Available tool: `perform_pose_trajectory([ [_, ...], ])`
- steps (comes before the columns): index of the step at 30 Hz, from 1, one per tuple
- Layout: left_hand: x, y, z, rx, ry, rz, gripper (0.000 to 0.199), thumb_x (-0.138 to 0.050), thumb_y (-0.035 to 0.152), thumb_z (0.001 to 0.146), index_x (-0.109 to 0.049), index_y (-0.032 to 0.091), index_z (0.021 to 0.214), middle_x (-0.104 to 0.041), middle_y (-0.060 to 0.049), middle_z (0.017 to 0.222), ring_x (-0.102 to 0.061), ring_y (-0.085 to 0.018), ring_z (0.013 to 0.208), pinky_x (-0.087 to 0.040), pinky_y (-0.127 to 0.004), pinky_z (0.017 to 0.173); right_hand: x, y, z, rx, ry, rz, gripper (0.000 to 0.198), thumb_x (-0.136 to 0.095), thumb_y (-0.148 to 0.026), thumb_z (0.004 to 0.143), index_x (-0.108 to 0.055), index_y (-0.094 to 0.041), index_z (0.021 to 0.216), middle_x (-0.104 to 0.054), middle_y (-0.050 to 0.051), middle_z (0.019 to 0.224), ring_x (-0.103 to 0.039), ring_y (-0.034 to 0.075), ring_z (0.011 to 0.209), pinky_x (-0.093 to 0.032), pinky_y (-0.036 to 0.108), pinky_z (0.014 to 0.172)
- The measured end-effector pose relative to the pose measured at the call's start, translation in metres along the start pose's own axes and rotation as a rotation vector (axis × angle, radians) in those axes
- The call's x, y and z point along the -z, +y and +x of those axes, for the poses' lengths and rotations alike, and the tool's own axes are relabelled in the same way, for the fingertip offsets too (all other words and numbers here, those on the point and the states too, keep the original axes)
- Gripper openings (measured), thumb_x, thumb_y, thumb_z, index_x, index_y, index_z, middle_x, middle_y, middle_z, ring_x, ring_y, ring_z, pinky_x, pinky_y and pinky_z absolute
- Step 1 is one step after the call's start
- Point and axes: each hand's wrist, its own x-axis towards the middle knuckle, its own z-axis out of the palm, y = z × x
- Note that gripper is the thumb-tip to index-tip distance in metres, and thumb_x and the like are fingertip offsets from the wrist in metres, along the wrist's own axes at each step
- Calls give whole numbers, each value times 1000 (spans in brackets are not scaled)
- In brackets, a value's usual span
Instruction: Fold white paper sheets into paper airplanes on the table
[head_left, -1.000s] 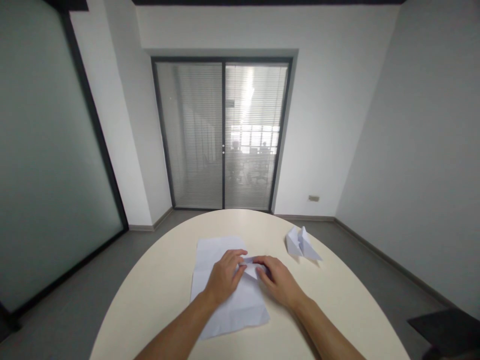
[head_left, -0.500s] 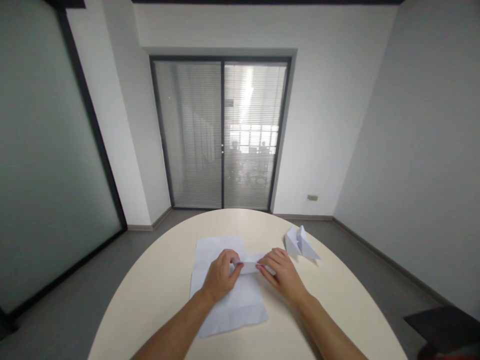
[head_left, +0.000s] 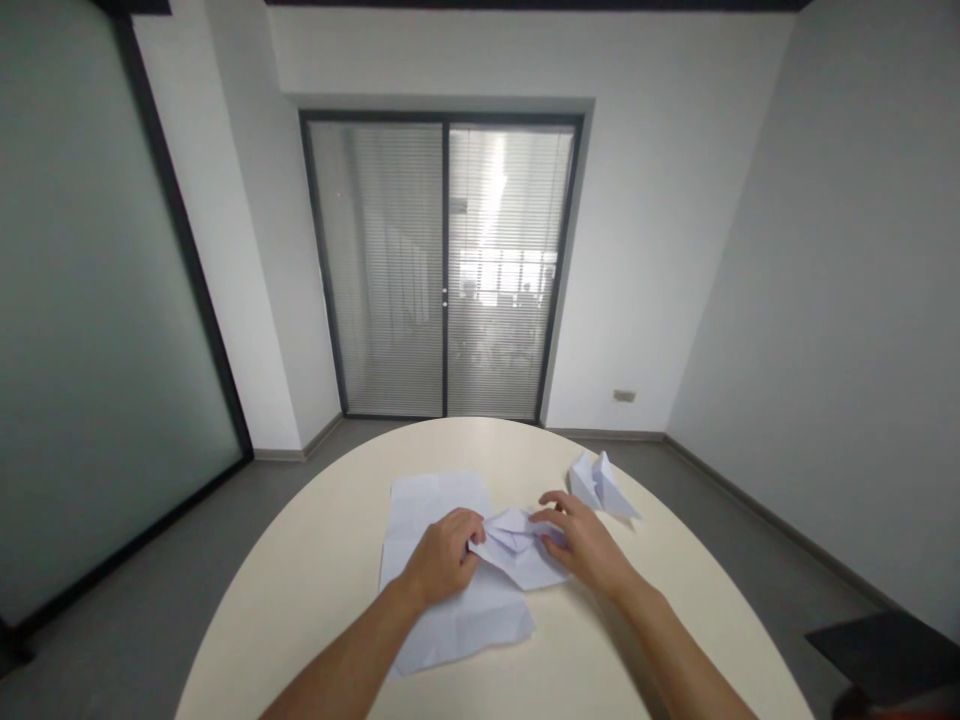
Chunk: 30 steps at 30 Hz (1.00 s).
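Observation:
A folded white paper (head_left: 525,568) with several creased flaps lies partly on the flat paper sheets and partly over the bare tabletop. My left hand (head_left: 444,555) is closed on its left corner, the thumb tucked out of sight. Over its right side rests my right hand (head_left: 581,540), fingers apart and bent, with fingertips touching the flaps. The flat white sheets (head_left: 465,630), marked with fold lines, are under my left hand and wrist. Beyond my right hand stands a folded paper shape (head_left: 602,487) with two upright points.
The round cream table (head_left: 300,600) curves away on both sides. Behind it are a glass double door (head_left: 446,270) with blinds and white walls. A dark flat object (head_left: 885,650), perhaps a chair part, is at the lower right.
The folded paper has gone from a narrow strip pinched between both hands to a wider, opened-out shape. My right hand has loosened its pinch and moved slightly right.

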Motion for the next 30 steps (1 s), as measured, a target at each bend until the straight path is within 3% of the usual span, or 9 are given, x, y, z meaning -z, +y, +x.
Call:
perform_pose_trajectory([
  [2,-1,-1,0,24,19,1,26,-44,5,65,-50,23,82,-63,-5,90,-60,-23,97,-49,-37,85,0,8,-3,-7,-26,9,37,-60,-14,75,-72,-26,108,-61,10,131,-56,29,118,-42,46,102],
  [6,-1,0,-1,50,28,17,22,-42,5,72,-52,22,82,-64,-5,90,-60,-22,90,-49,-35,81,-2,14,-11,-76,-127,180,56,-53,-8,71,-66,-25,122,-68,7,123,-62,26,114,-46,45,102],
  [17,2,8,0,138,70,-1,24,-35,16,93,-57,22,85,-64,-4,85,-60,-19,83,-48,-32,78,-4,20,-19,-108,-175,349,81,-46,-1,59,-55,-26,136,-59,5,138,-55,24,126,-42,44,108],
  [21,5,13,1,155,59,20,27,-34,26,99,-58,22,87,-64,-4,84,-60,-19,82,-48,-31,77,-5,19,-18,-129,-127,287,68,-49,-4,64,-63,-25,126,-65,6,129,-61,24,117,-46,40,102],
  [24,6,15,1,172,51,14,31,-32,29,100,-58,22,84,-64,-4,82,-61,-20,81,-47,-31,77,0,18,-14,-145,-100,235,29,-53,-15,78,-72,-23,99,-75,6,99,-68,22,89,-52,35,84],
  [26,4,14,1,201,60,25,30,-34,28,99,-57,22,82,-64,-4,81,-61,-20,79,-48,-31,76,4,17,-14,-143,-105,247,19,-51,-28,88,-70,-22,87,-74,5,81,-66,20,73,-51,32,71],
  [28,1,12,0,238,88,50,21,-41,25,96,-58,22,85,-65,-3,82,-61,-19,79,-48,-30,75,7,14,-15,-141,-98,309,24,-49,-38,93,-66,-22,86,-73,5,82,-67,21,77,-51,32,71],
  [30,-3,8,-2,269,117,70,12,-48,20,91,-59,23,90,-66,-1,87,-62,-19,80,-48,-30,75,10,10,-16,-137,-75,399,29,-47,-46,95,-62,-23,89,-74,9,98,-67,25,102,-51,36,82],
])
